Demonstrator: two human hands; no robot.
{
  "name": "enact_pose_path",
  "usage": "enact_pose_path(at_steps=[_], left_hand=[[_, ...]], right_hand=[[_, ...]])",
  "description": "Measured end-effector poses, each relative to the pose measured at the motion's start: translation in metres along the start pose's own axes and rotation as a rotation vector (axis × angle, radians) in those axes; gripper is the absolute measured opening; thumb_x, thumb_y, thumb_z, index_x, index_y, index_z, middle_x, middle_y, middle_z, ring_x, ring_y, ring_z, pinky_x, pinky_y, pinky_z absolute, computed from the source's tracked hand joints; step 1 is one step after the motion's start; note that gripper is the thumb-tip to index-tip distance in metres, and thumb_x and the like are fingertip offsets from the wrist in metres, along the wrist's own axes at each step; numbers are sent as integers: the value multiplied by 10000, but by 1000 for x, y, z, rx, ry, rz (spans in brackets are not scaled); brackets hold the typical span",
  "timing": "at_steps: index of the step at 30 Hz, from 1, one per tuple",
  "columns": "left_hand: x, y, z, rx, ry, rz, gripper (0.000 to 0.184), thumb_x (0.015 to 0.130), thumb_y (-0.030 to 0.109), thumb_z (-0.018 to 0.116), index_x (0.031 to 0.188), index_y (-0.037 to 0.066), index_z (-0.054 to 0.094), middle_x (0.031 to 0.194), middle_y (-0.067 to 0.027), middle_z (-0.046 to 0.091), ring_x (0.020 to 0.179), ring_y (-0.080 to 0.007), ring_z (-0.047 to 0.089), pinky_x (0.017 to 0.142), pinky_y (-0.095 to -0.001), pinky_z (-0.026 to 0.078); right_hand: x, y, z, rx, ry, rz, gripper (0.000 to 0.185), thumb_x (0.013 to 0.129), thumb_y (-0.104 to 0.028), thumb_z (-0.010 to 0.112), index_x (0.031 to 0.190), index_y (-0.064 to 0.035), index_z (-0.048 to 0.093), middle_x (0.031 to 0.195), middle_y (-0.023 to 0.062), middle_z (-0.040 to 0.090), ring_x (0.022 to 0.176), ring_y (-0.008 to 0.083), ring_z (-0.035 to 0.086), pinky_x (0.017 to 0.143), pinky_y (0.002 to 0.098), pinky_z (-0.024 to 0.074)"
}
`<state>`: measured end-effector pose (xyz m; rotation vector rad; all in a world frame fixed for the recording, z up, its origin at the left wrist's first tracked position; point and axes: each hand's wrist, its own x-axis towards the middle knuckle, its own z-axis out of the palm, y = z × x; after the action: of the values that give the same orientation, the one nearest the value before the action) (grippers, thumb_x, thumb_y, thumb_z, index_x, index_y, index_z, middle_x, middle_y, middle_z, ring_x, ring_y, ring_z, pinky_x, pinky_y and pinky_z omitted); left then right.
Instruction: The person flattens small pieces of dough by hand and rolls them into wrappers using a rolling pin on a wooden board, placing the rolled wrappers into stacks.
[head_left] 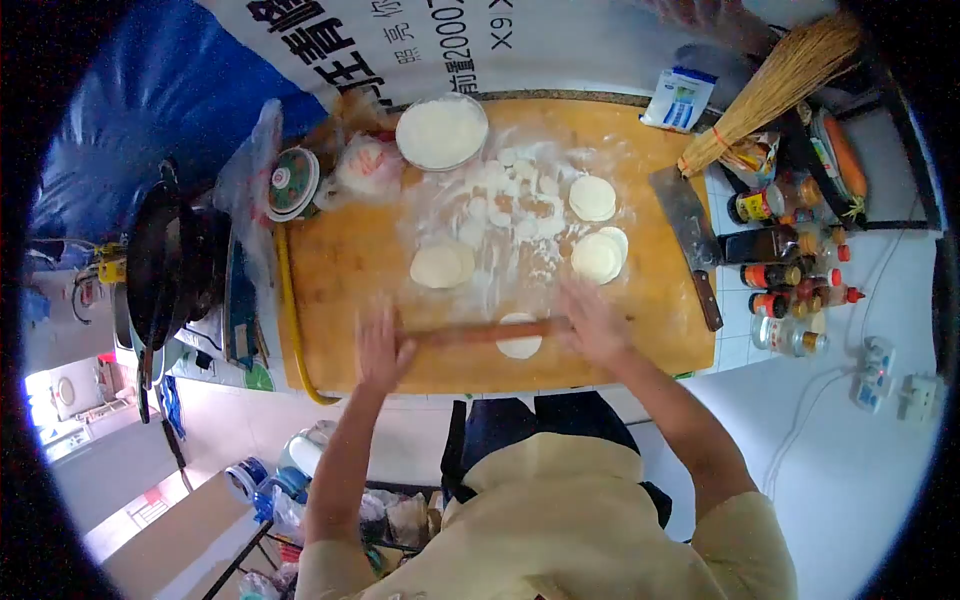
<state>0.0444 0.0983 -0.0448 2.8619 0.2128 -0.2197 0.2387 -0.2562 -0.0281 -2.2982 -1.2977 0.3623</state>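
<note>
Your shirt [560, 520] is nearest the camera. Beyond it, your left hand [381, 348] and right hand [596, 325] lie on opposite ends of a pin [460, 335], both blurred; you cannot tell whether the fingers close around it. The pin crosses a dough disc [519, 349], closer to your right hand, near the board's [340, 250] front edge, and hides part of it.

Just past your right fingertips sits one stack [598, 258] of discs, the closest thing in the way; a second stack [593, 199] lies behind it. More discs [436, 266] overlap beyond the pin, toward the left. Small dough lumps [517, 195] lie in scattered flour farther back, before a white bowl [467, 160]. A cleaver [686, 222] lines the right edge, apart from your forearm, with bottles [790, 275] outside it. Leftward are a bag [366, 168], a tin [293, 183] and a yellow tube [288, 310].
</note>
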Motion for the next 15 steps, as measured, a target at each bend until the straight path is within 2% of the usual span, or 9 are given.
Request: enact_pose_path(at_steps=[2, 3, 5, 7, 9, 11, 12, 14, 15], left_hand=[[30, 6, -19, 101, 178, -64, 922, 772, 400, 659, 1473, 29, 191, 1519, -172, 252, 1411, -333, 224, 1146, -540, 127], [20, 9, -20, 100, 181, -71, 922, 772, 400, 659, 1473, 29, 191, 1519, -172, 252, 1411, -333, 224, 1146, -540, 127], [-14, 17, -17, 85, 47, 17, 890, 784, 379, 647, 1469, 22, 204, 1518, -171, 251, 1409, -330, 223, 1150, -531, 117], [-53, 22, -9, 24, -37, 16, 878, 788, 382, 638, 1465, 18, 214, 1519, -170, 248, 1413, -328, 214, 1153, -527, 109], [-60, 16, -1, -44, -146, 14, 866, 792, 385, 630, 1461, 14, 224, 1521, -169, 245, 1416, -325, 205, 1156, -523, 101], [-16, 1, 6, 26, -18, -70, 843, 806, 416, 611, 1456, 23, 245, 1523, -168, 246, 1421, -321, 202, 1155, -525, 103], [6, -1, 0, 24, -20, -72, 843, 806, 416, 611, 1456, 23, 245, 1523, -168, 246, 1421, -321, 202, 1155, -525, 103], [40, 3, -21, 97, 257, -54, 841, 800, 403, 601, 1462, 35, 237, 1497, -167, 301, 1387, -337, 271, 1153, -536, 105], [38, 9, -26, 95, 266, -60, 841, 800, 403, 601, 1462, 35, 237, 1497, -167, 301, 1387, -337, 271, 1153, -536, 105]], right_hand=[[7, 6, 4, -49, -26, 71, 692, 826, -284, 640, 1401, -15, 365, 1509, 173, 280, 1390, 336, 281, 1143, 475, 211], [0, 11, 13, -59, -117, 99, 721, 818, -303, 650, 1408, -14, 353, 1503, 173, 289, 1387, 340, 285, 1142, 480, 212], [-16, 2, 9, -74, -201, 127, 751, 809, -322, 661, 1414, -13, 341, 1498, 173, 298, 1384, 344, 289, 1142, 484, 212], [-40, -33, -17, -77, -390, 52, 769, 806, -327, 667, 1421, -16, 325, 1504, 170, 285, 1385, 353, 277, 1144, 475, 213], [-40, -31, -6, -24, -385, 65, 773, 803, -331, 671, 1418, -13, 327, 1504, 168, 288, 1385, 354, 277, 1145, 468, 212], [-13, -17, -2, -46, -35, 36, 788, 796, -333, 681, 1421, -13, 323, 1500, 169, 295, 1380, 354, 288, 1141, 470, 219], [-2, -11, 0, -46, -38, 36, 788, 796, -333, 681, 1421, -13, 323, 1500, 169, 295, 1380, 354, 288, 1141, 470, 219], [14, 0, 0, -46, 29, 80, 727, 806, -273, 666, 1401, -2, 349, 1459, 206, 347, 1333, 370, 355, 1113, 481, 256], [9, -2, 2, -52, 29, 72, 727, 806, -273, 666, 1401, -2, 349, 1459, 206, 347, 1333, 370, 355, 1113, 481, 256]])
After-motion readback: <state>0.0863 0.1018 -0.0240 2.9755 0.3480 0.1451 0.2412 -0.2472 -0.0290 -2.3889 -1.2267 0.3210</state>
